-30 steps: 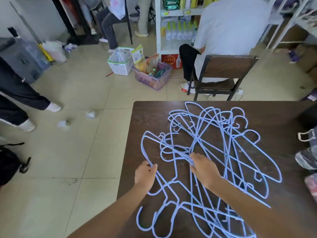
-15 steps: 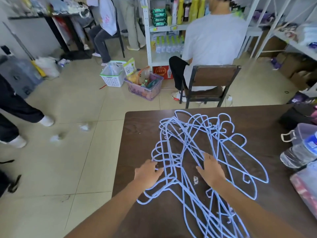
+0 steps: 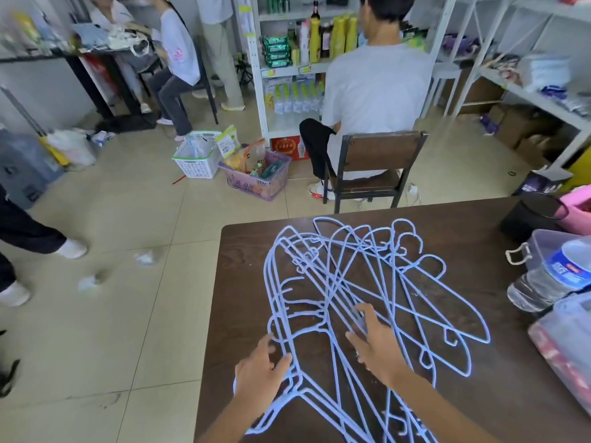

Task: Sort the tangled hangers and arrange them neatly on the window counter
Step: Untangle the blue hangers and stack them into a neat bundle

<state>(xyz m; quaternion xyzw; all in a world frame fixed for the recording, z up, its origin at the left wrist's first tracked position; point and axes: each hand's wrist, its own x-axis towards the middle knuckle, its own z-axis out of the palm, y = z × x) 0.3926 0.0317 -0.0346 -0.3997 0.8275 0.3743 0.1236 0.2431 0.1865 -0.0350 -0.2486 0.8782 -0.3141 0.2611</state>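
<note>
Left hand (image 3: 260, 375) grip pinching hangers (image 3: 345, 302); right hand (image 3: 375, 345) flat, fingers spread; labels unreadable.

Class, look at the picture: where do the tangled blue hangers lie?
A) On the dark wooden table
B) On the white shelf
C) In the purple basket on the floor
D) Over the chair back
A: the blue hangers lie spread on the dark wooden table, under both hands.

Beneath the hands lies a dark wooden table (image 3: 479, 362), and to their left stretches a pale tiled floor (image 3: 112, 314). Straight beyond them a person sits on a brown chair (image 3: 380, 158) facing white shelves (image 3: 287, 68) of bottles, with two baskets (image 3: 230, 167) on the floor far left of that.
</note>
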